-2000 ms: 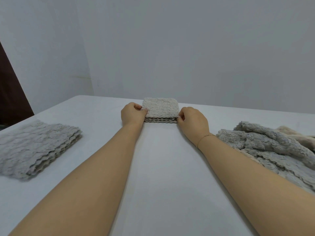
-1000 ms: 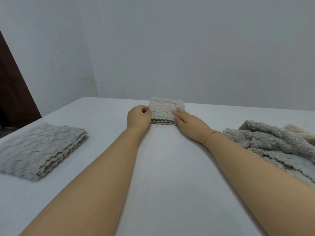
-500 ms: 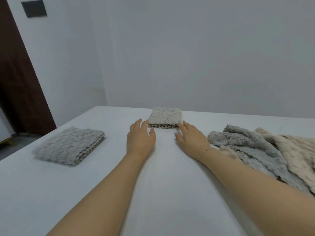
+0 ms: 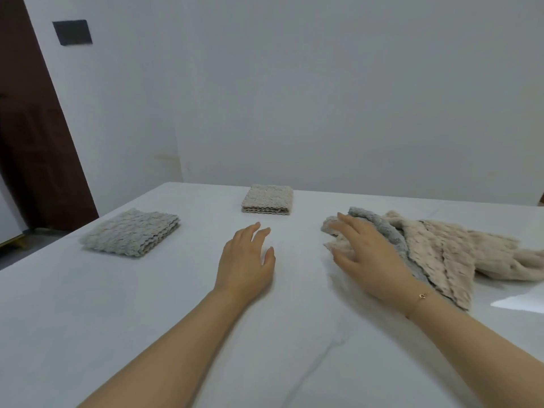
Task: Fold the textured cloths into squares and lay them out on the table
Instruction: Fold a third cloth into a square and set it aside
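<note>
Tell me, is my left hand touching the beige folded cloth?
Apart. The head view shows bare table between the left hand and the beige folded cloth.

- The surface (image 4: 294, 334) is lying bare and wide between the two forearms, giving open passage toward the near edge.
- The left hand (image 4: 245, 263) is resting flat mid-surface, with bare room all around it.
- A folded beige cloth (image 4: 268, 199) is sitting near the far edge, well apart from both hands.
- A folded grey cloth (image 4: 132, 232) is occupying the left side, with a clear lane between it and the left hand.
- A loose pile of cloths (image 4: 441, 245) is blocking the right side; the right hand (image 4: 368, 254) is lying with straight fingers on its near-left end.
- The wall (image 4: 323, 98) is closing off the space just beyond the far edge.
</note>
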Motion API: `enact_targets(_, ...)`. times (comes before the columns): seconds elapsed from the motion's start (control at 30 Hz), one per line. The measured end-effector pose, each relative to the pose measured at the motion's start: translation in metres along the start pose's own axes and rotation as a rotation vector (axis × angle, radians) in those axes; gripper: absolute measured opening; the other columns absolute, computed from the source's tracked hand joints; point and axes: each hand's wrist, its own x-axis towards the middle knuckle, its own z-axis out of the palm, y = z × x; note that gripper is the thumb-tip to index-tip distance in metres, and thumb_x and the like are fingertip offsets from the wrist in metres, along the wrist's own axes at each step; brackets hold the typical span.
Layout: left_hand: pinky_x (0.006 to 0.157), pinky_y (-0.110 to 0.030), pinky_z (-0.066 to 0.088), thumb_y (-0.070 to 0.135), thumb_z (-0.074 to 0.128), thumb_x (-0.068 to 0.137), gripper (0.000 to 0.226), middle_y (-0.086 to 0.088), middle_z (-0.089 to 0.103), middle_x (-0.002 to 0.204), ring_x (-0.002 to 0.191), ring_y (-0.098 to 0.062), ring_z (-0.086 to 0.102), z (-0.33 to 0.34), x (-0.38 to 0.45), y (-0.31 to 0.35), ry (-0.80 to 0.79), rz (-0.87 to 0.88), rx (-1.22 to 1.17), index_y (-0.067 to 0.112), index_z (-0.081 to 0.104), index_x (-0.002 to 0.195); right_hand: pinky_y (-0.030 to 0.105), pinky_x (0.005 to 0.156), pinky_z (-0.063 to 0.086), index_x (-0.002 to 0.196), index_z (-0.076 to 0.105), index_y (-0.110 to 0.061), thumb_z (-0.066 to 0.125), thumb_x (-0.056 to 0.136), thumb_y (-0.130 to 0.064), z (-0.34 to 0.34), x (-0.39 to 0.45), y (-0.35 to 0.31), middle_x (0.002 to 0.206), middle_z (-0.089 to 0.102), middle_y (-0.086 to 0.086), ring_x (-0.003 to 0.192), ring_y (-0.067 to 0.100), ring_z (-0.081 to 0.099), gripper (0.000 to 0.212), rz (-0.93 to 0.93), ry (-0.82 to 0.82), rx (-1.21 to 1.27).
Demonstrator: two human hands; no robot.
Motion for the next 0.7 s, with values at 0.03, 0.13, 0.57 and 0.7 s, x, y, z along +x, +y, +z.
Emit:
enact_targets(0.03,0.109,-0.028,0.020,0.031,0.041,0.097,0.045,0.008,0.030,0.152,0.138,-0.011,0.025,0.000,-0.003,0.005,-0.011,0.007,-0.035,0.025,0.039,0.142,0.020,0.107,0.020,0.132,0.051,-0.019,0.053,0.092,-0.031,-0.007,-0.002,0.006,0.148,0.038,-0.002,0.138,0.014,0.030,0.042,0.007,0.017,0.013)
enact_targets(0.13,0.108,-0.027,0.025,0.028,0.044,0.097,0.042,0.009,0.037,0.147,0.135,-0.011,0.031,0.005,-0.005,0.023,-0.046,0.030,-0.143,0.024,0.043,0.138,0.024,0.106,0.024,0.129,0.054,-0.019,0.053,0.093,-0.030,-0.026,0.005,0.025,0.143,0.044,-0.001,0.134,0.015,0.033,0.039,0.061,0.024,0.034)
enact_targets(0.57,0.088,-0.023,0.045,0.024,0.058,0.092,0.019,0.005,0.065,0.107,0.100,-0.010,0.059,0.056,0.030,0.104,-0.166,-0.213,-0.679,0.018,0.064,0.109,0.030,0.063,0.047,0.087,0.070,-0.007,0.054,0.089,-0.045,-0.044,0.019,0.092,0.077,0.064,0.002,0.066,0.015,0.055,0.041,0.308,0.021,0.050)
enact_targets(0.7,0.084,-0.019,0.042,0.018,0.057,0.092,0.016,0.006,0.065,0.099,0.096,-0.009,0.059,0.055,0.029,0.098,-0.090,-0.271,-0.749,0.016,0.065,0.106,0.028,0.052,0.025,0.052,0.037,-0.013,0.057,0.085,-0.050,-0.034,0.018,0.089,0.053,0.035,0.002,0.057,0.019,0.035,0.053,0.254,-0.034,-0.245)
